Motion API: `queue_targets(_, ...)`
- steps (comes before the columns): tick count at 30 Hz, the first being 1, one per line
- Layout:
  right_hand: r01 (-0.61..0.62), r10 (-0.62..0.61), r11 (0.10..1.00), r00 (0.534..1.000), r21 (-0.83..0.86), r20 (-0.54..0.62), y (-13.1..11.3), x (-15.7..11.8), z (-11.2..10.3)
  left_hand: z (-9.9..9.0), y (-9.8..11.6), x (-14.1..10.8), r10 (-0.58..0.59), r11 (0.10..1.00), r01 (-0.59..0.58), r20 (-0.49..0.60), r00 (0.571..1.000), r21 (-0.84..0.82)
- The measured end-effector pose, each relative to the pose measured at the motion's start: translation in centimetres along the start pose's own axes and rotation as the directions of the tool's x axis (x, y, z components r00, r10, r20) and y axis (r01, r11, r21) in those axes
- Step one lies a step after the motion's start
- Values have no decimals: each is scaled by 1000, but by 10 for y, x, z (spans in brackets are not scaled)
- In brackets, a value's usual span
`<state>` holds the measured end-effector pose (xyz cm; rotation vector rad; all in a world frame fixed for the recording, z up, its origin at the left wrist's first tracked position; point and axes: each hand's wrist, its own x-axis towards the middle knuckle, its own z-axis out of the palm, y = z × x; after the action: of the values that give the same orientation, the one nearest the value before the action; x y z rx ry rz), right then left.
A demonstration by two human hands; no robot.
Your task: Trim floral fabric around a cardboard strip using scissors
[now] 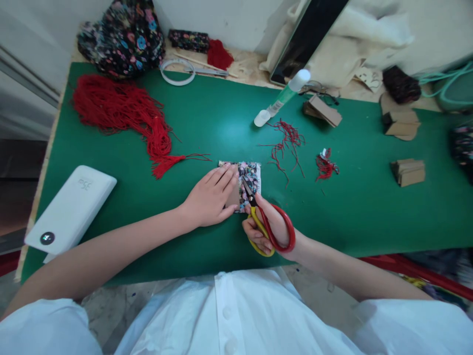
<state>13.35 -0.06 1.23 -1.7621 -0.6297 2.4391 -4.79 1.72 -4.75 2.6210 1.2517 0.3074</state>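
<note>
Green mat fills the worktop and serves as the reference for everything else. Large tangle of red cord, one, toward the mat's far left, with a tassel end trailing toward the middle. White power bank, one, at the mat's near left edge. Glue bottle, one, lying on its side at the far middle. Cardboard stacks, four counted along the mat's right side, the nearest at. Red thread scraps, two small clumps right of centre, one at. Fabric piece, one, floral print wrapped over a brown card, lies flat near the mat's centre toward the near edge. Left hand is spread flat, palm down, pinning the card side of it. Right hand grips one pair of scissors, red and yellow loops, fingers through them, blades resting on the fabric; whether the blades are parted is too small to tell. Judged: the piece is light, the card gives stiffness while the cloth edge stays limp and likely frays, so it should slide easily on the mat; best held pressed flat on the card, clear of the blades.
</note>
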Motion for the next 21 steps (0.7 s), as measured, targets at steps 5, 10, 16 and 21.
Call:
queue_targets(5, 1, 0, 999, 1000, -32, 27, 2, 0, -3, 0, 0, 0, -2, 1000, 2, 14, 1000, -6)
queue_targets(10, 71, -71, 997, 997, 21, 26, 1, -1, -2, -1, -1, 0, 1, 1000, -1, 14, 1000, -8)
queue_targets(16, 91, -92, 996, 995, 10, 28, 3, 1, -3, -1, -1, 0, 3, 1000, -3, 12, 1000, -7)
queue_targets(21, 133, -133, 991, 991, -20, 16, 5, 3, -2, 0, -1, 0, 8, 1000, -8, -2, 1000, -3)
